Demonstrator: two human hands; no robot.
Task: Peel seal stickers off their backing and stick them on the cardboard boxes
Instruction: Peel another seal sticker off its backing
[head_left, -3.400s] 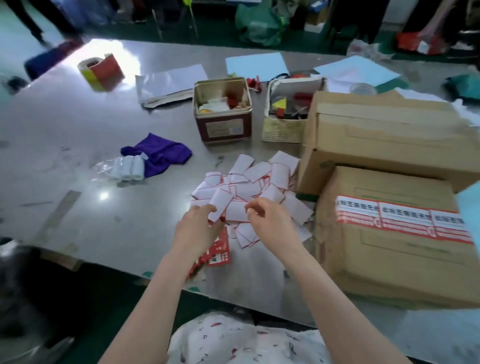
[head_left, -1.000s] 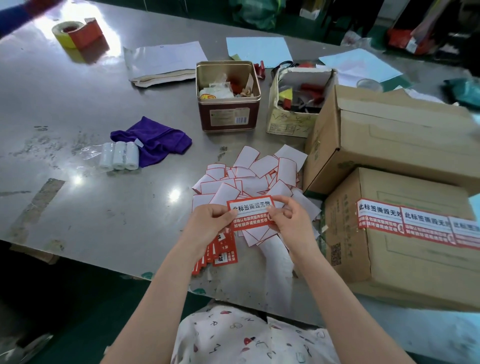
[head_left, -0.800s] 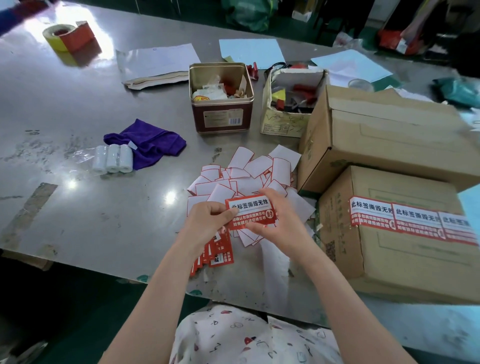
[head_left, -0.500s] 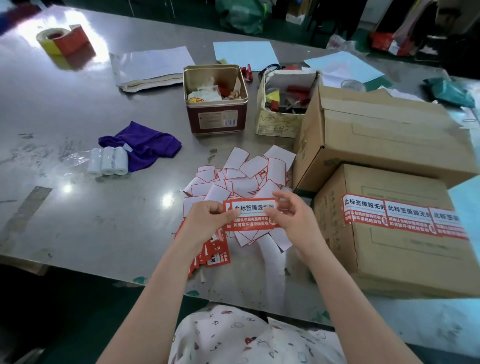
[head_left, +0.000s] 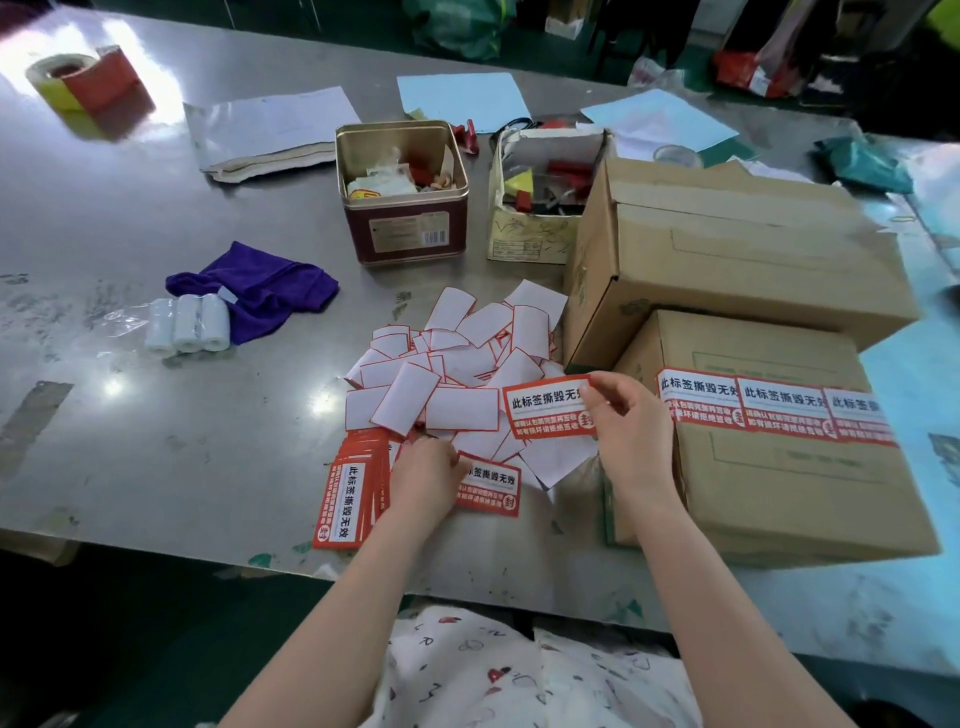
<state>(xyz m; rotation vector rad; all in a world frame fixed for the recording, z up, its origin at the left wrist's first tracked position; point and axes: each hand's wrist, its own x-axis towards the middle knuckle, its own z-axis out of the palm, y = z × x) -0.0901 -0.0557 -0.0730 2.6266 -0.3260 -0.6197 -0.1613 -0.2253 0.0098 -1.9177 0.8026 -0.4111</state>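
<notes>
My right hand (head_left: 631, 434) pinches the right end of a red-and-white seal sticker (head_left: 548, 408) and holds it just left of the near cardboard box (head_left: 779, 499). Three such stickers (head_left: 774, 410) sit in a row along that box's top front edge. My left hand (head_left: 426, 480) is low on the table, its fingertips pinching the edge of another sticker (head_left: 491, 488). A stack of unpeeled stickers (head_left: 350, 493) lies to its left. A pile of white peeled backings (head_left: 457, 374) spreads behind both hands. A second, larger cardboard box (head_left: 727, 249) stands behind the near one.
On the steel table (head_left: 156, 441) are a purple cloth (head_left: 260, 288), three small white rolls (head_left: 187, 322), an open tin (head_left: 402, 192), an open paper box of odds and ends (head_left: 540, 197), papers (head_left: 270, 127) and a tape roll (head_left: 78, 78) at far left.
My left hand has let go of the sticker that both hands held and dropped to a sticker beside the stack. My right hand has carried the held sticker rightward, toward the near box.
</notes>
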